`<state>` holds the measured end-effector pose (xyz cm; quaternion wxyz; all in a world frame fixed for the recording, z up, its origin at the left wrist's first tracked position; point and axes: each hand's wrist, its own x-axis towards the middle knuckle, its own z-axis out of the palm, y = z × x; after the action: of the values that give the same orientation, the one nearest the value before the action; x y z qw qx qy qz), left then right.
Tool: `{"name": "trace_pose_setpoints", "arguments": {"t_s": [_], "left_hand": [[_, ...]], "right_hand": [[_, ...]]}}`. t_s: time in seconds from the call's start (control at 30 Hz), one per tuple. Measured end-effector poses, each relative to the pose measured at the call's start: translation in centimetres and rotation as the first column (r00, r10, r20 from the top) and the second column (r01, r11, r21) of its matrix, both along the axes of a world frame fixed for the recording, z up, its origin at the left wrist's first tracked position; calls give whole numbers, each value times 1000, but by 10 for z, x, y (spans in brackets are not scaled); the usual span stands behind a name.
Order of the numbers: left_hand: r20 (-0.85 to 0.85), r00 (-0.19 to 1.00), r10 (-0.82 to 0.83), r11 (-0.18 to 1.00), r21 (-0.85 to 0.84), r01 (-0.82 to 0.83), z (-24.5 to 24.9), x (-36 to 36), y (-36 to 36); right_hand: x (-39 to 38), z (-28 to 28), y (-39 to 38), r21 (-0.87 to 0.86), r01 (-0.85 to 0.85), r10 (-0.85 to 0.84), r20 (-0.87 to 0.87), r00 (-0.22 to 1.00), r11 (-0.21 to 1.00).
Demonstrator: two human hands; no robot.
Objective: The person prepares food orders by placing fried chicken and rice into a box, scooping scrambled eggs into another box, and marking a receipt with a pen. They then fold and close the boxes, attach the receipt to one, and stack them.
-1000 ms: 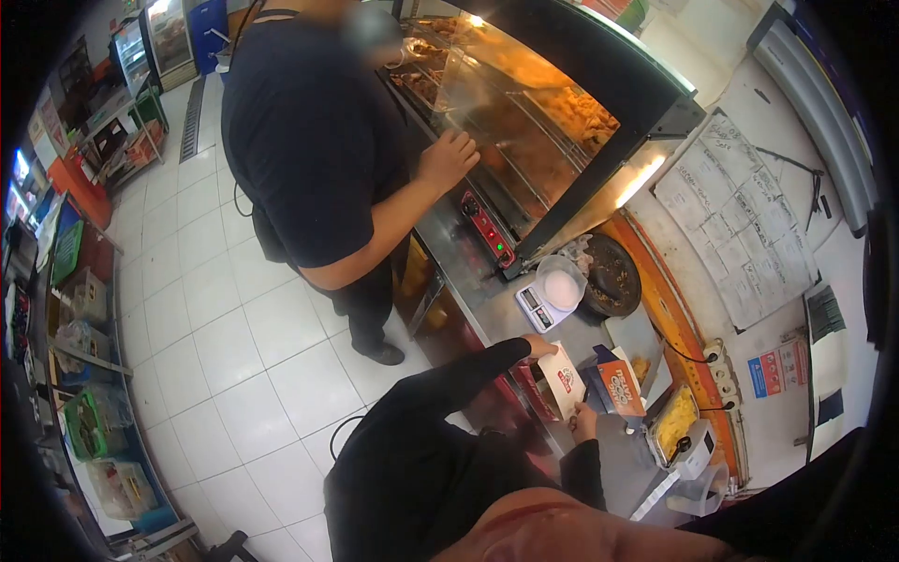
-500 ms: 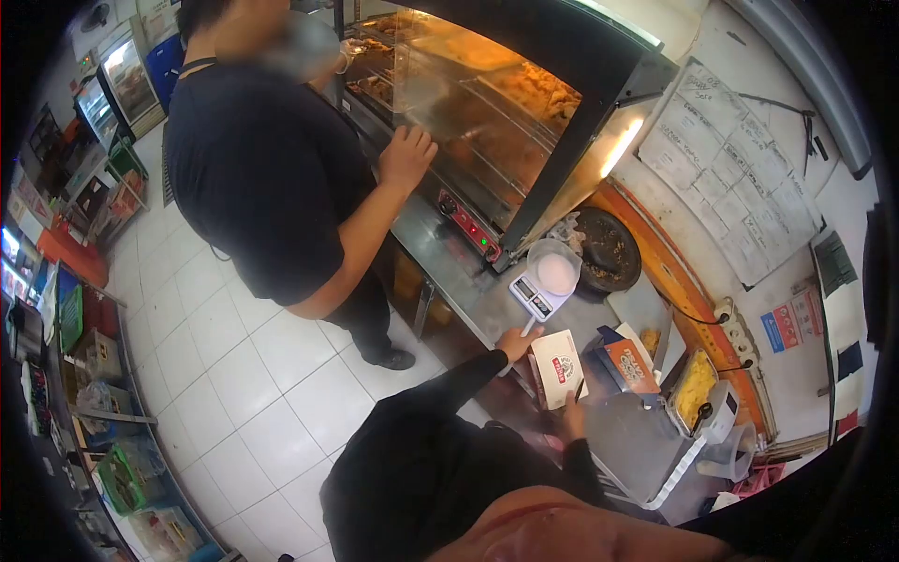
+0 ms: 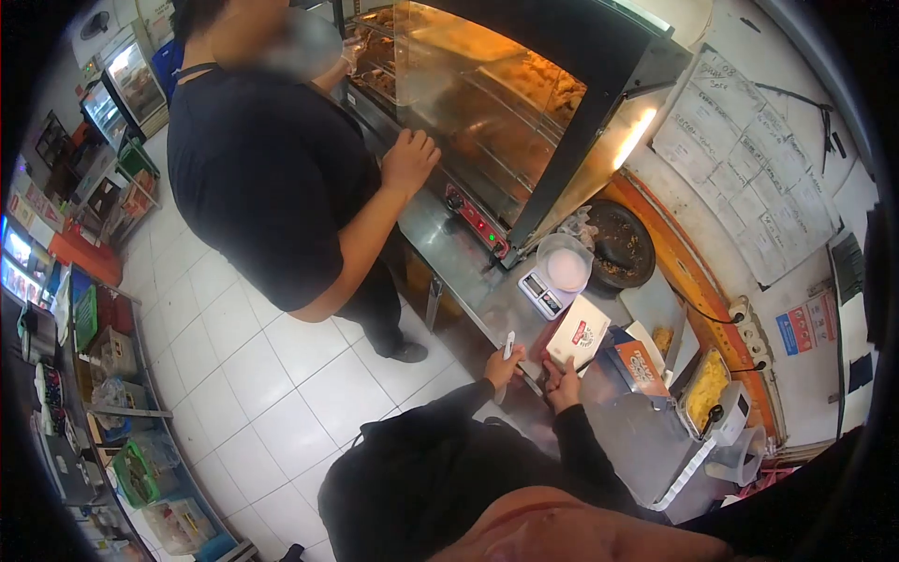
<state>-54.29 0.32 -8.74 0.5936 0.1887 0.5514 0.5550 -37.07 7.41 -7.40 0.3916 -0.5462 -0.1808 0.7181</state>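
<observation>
One slim white strip pinched in left grip, right grip spread against flat cardboard box

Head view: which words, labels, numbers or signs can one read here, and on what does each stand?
None can be read letter for letter.
White box, near the right hand: red logo, too small.
White slip in the left hand: no print visible.
Orange box: print, blurred.
Wall sheets: handwritten tables, too small.
Blue and red sign: blurred.
Scale: display unreadable.
</observation>
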Motion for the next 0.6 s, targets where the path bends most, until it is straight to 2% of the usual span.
{"name": "trace_pose_setpoints", "arguments": {"t_s": [0.07, 0.17, 0.27, 0.43, 0.6], "left_hand": [[-20, 1000, 9, 1000, -14, -9, 5, -8, -3], [-31, 998, 49, 999, -6, -49, 2, -19, -7], [-24, 996, 82, 996, -23, -83, 8, -25, -15], [-44, 997, 69, 997, -26, -70, 5, -23, -30], [-45, 997, 57, 998, 1, -57, 6, -16, -36]], "right_hand": [[-1, -15, 20, -17, 4, -4, -40, 999, 1000], [-10, -17, 42, 11, 100, -100, 82, 992, 995], [1, -19, 57, 10, 12, -12, 33, 999, 1000], [10, 8, 53, 16, 13, -15, 136, 991, 1000], [31, 11, 43, 32, -133, 126, 174, 977, 991]]}}
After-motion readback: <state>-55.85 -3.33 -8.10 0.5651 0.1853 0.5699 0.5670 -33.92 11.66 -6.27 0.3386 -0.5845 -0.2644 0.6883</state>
